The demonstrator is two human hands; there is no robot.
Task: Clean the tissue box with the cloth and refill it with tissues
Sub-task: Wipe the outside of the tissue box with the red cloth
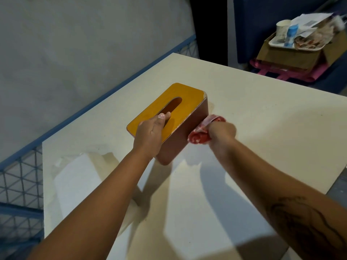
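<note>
2 hands are busy here. The left hand (150,132) lies over the near end of the tissue box (185,126), its grip hooked with fingertips at the lid slot. The right hand (222,131) has its grip bunched tight round a red patterned cloth (199,136), pressed to the box's brown right side. The box sits mid-worktop (262,119).

It looks rigid and light, with a glossy orange lid, so I reckon it would skid under wiping unless pinned from above. The slot edge seems the sensible hold. No tissue pokes out, and the inside is dark.

A white pack (78,181), probably the refill, lies near left. Far right, a cardboard box (293,55) carries a tray (319,46) with a paper cup (282,30).
</note>
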